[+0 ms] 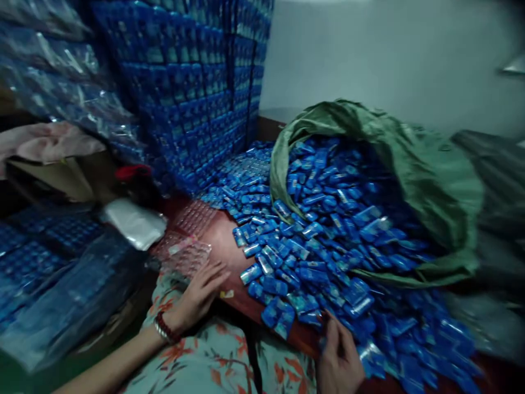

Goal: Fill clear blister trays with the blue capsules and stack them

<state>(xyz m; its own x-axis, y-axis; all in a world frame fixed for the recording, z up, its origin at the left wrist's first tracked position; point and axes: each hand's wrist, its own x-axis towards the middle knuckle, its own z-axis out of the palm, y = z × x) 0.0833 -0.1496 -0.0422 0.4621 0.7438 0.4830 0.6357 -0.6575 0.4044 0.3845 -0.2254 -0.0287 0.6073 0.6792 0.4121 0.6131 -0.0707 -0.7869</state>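
My left hand (207,287) lies with its fingers stretched out at the edge of a clear plastic sheet with rows of small pockets (192,257), on the reddish table. The hand looks empty. Lower right, my right hand (340,358) has thumb and fingers drawn together beside a blue shiny packet (309,318) at the near edge of a large heap of similar blue packets (299,268). What sits between those fingertips is too blurred and hidden to make out. A small yellow-and-white scrap (227,294) lies near my left fingers.
A green woven sack (443,175) lies on its side, its mouth spilling blue packets. Tall stacks of blue packed goods (176,82) rise behind. At left are a plastic-wrapped blue bundle (82,290), a white plastic packet (135,221) and a cardboard box (69,178) with pink cloth.
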